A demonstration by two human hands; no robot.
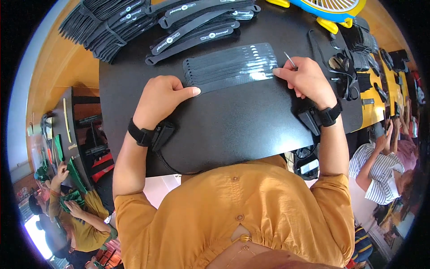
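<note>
A fanned row of black strap strips (224, 68), glossy toward the right with white printing, lies on the dark tabletop (215, 116). My left hand (165, 96) is closed on the lower left end of the row, thumb on the bottom strip. My right hand (304, 80) pinches the row's lower right end between thumb and finger, with a thin silver tool (289, 59) sticking up from its curled fingers; the tool's tip type is unclear. Both wrists wear black straps with small devices.
Bundled black straps (107, 29) and loose stacks (201, 31) lie along the back. A yellow-and-blue object (329, 11) stands back right, above black tools and straps (342, 67). Co-workers (85, 219) (376, 170) work at both sides, at neighbouring tables.
</note>
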